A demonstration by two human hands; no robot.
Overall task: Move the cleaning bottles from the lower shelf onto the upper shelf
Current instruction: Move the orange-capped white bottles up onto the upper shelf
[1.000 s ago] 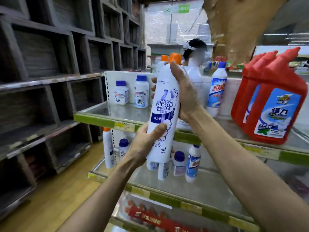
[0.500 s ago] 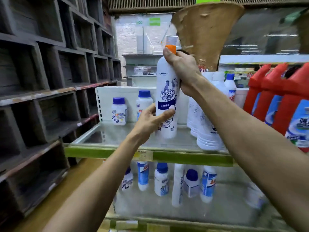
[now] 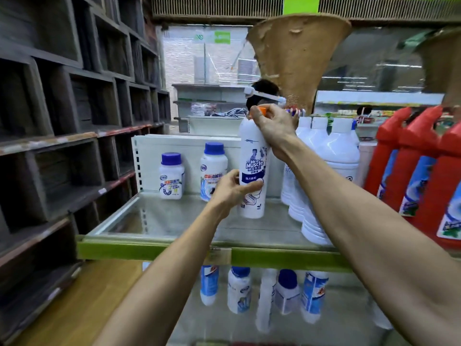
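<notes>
A tall white Mr Muscle bottle [image 3: 252,168] with an orange cap stands upright on the upper shelf [image 3: 159,221], its base on or just above the glass. My right hand [image 3: 272,128] grips its neck and cap from the right. My left hand [image 3: 232,189] holds its lower body from the left. Several white and blue cleaning bottles [image 3: 238,290] stand on the lower shelf [image 3: 219,325] under the green rail.
Two short blue-capped jars [image 3: 171,176] stand at the back left of the upper shelf. White jugs [image 3: 324,176] and red bottles [image 3: 419,176] fill its right side. Dark wooden cubbies [image 3: 62,146] line the left. A person stands behind the shelf.
Both hands carried the Mr Muscle bottle up from the lower shelf's level and set it further back over the upper shelf. My view has risen with it.
</notes>
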